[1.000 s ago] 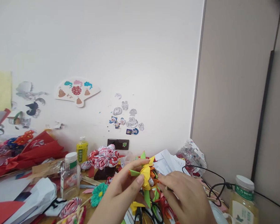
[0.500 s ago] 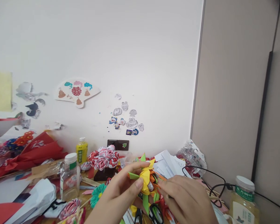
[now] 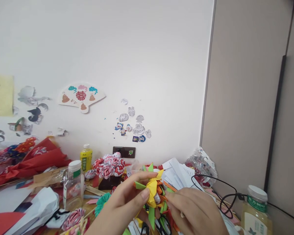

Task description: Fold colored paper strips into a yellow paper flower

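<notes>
A folded paper flower (image 3: 152,193) with yellow, orange and green pieces is held up at the bottom centre. My left hand (image 3: 127,199) grips it from the left, thumb on the yellow paper and a finger behind its top. At the flower's right side is my right hand (image 3: 192,209), fingers closed, with the fingertips at the orange and green edge. A small pale tip shows under those fingers; what it belongs to is hidden. Black-handled scissors (image 3: 163,224) lie below the flower among paper scraps.
Left of my hands stand a clear jar (image 3: 73,189) and a yellow bottle (image 3: 86,158), near pink-and-white flowers (image 3: 110,165). White papers (image 3: 175,173) and a black cable (image 3: 226,182) lie behind and to the right. A lidded jar (image 3: 256,212) stands at the far right.
The flower has turned slightly in my left hand, showing more of its orange inside. My right hand has shifted slightly downward. At the far left, a red and white item has gone from before the wall.
</notes>
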Demonstrator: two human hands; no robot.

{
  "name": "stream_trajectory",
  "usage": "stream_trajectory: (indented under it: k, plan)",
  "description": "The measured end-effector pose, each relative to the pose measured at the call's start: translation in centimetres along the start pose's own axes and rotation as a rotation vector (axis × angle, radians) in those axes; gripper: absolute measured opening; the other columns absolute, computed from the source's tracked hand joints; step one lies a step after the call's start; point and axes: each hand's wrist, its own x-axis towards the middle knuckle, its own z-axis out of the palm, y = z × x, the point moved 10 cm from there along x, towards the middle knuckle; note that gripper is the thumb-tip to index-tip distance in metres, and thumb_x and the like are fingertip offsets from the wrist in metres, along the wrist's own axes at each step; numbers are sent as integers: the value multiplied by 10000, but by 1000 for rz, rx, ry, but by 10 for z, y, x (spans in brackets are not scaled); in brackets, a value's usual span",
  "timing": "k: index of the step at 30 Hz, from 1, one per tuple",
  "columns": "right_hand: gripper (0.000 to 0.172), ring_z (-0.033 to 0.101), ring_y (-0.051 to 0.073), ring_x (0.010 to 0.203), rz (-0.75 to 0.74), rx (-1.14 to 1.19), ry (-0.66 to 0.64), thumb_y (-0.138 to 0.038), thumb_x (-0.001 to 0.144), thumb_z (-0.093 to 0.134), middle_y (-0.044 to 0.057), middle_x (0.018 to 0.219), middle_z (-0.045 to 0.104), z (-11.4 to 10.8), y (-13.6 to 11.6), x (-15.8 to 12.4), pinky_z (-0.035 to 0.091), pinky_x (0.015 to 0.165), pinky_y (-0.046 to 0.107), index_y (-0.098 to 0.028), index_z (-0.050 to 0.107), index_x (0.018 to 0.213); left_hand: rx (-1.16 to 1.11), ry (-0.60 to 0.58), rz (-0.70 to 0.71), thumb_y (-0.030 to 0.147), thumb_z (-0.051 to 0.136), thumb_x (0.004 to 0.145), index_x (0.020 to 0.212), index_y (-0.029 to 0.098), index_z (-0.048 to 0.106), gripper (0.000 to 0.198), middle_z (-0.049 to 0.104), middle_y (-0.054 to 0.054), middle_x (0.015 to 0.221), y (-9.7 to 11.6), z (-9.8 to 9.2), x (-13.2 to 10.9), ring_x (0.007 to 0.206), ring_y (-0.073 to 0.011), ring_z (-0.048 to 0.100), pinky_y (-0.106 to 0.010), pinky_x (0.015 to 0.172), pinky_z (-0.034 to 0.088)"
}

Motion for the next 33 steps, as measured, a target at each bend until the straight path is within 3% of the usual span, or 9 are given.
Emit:
stream_trajectory:
  k: [7, 11, 17, 22, 27, 33]
  plan:
    - [204, 628, 126, 499, -44, -96, -31, -111, 892, 437, 4, 570, 659, 6, -6, -11, 482, 521, 238, -171, 620, 823, -41, -24, -18, 401, 638, 755, 1013, 241, 629, 303, 631, -24, 847, -4, 3, -3, 792, -201, 618, -265, 633, 521]
    - [174, 617, 118, 475, 5, -117, 24, -131, 865, 496, -3, 548, 641, 2, -4, -13, 487, 525, 222, -189, 635, 777, -50, -25, -22, 401, 631, 762, 1019, 237, 633, 305, 650, -40, 938, -3, 4, -1, 784, -193, 622, -262, 631, 515]
    - [113, 606, 113, 472, 40, -61, 51, -145, 840, 526, -4, 550, 635, 3, 0, -14, 470, 499, 195, -194, 625, 814, -8, -13, -8, 385, 637, 762, 1053, 241, 636, 325, 653, -35, 912, -1, 1, -1, 805, -191, 611, -246, 630, 511]
    - [190, 591, 88, 467, 91, 101, 20, -150, 875, 435, -38, 553, 635, 4, 6, -7, 489, 620, 188, -207, 562, 746, -10, -48, -29, 413, 650, 741, 1028, 239, 639, 336, 650, -29, 893, -6, 2, -1, 780, -189, 610, -258, 637, 503]
    - [215, 596, 83, 488, 88, 102, 26, -134, 865, 421, -36, 568, 643, -1, 6, -4, 478, 672, 181, -209, 552, 712, 18, -90, -26, 441, 659, 723, 1040, 235, 640, 377, 646, -25, 868, -6, 6, -1, 724, -156, 575, -227, 592, 477]
    - [212, 565, 92, 483, 155, 113, -113, -159, 860, 435, -37, 538, 589, 10, 15, -11, 460, 621, 184, -208, 535, 680, 102, -55, -30, 475, 633, 735, 1087, 237, 619, 426, 642, -29, 873, -7, 0, -2, 727, -151, 552, -221, 603, 474]
